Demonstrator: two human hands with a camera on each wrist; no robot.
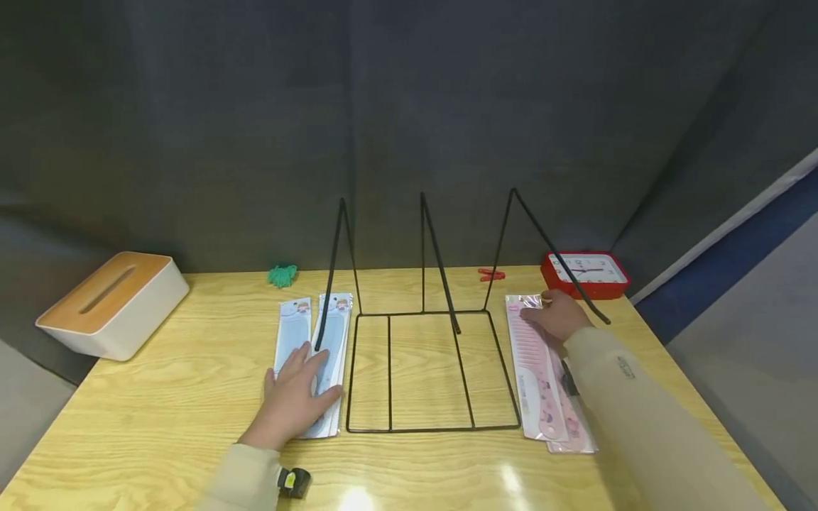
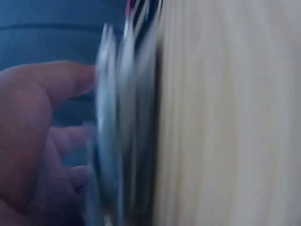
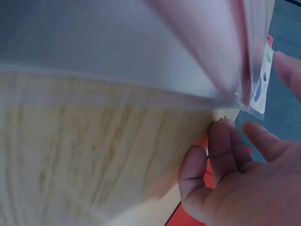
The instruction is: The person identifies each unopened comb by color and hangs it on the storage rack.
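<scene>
Left hand [image 1: 295, 399] lies flat on blue packaged combs [image 1: 311, 355] left of the wire rack [image 1: 429, 369]; right hand [image 1: 557, 316] touches pink packaged combs [image 1: 543, 376], grip uncertain; light, slippery, bendy sleeves; lift by an edge.

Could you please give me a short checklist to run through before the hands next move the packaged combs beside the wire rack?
1. Left hand flat on the blue packaged combs: ok.
2. Right hand on the far end of the pink packaged combs: ok.
3. Right hand's grip closed on the pack: cannot tell.
4. Base of the black wire rack bare: ok.
5. Red clock apart from the pink packs: ok.
</scene>
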